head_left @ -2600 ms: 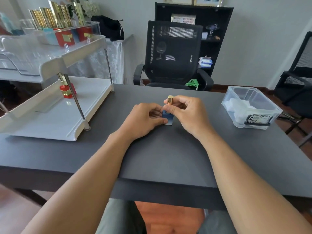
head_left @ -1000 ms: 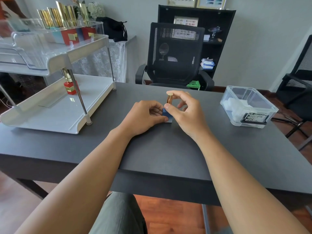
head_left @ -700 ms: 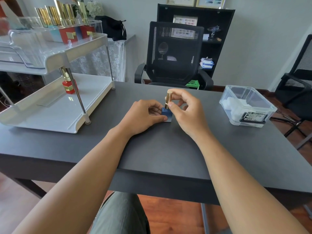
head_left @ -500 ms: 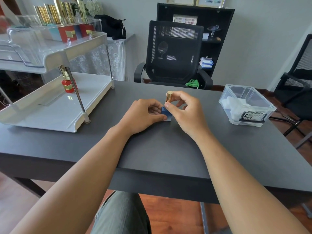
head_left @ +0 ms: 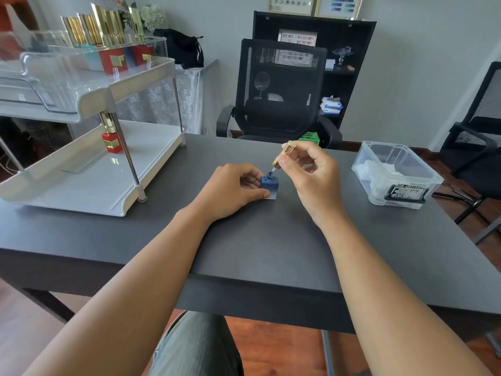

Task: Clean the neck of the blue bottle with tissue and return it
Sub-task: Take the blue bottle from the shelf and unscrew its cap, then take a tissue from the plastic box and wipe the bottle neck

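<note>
Blue square glass bottle point(head_left: 270, 183) stands upright on a dark grey matte desk point(head_left: 257, 240), its open neck pointing straight up, near the middle of the desk. To the left of the bottle sits a white two-tier plastic shelf rack point(head_left: 89, 169) with a small red bottle with a gold cap point(head_left: 111, 137) on its lower tier. Well to the right of the blue bottle is a clear plastic lidless box point(head_left: 397, 176) holding white tissue. Beyond the desk a black mesh office chair point(head_left: 279, 90) faces it, with a black bookcase behind against a grey wall.

The left hand point(head_left: 230, 189) lies low on the desk, its grip closed around the bottle's base, thumb across the front. The right hand point(head_left: 309, 175) is raised just right of the bottle, its grip pinched on a gold cylindrical cap point(head_left: 283, 156); the cap's long axis tilts, top up and to the right, with its thin brush stem reaching down to the bottle's neck.
</note>
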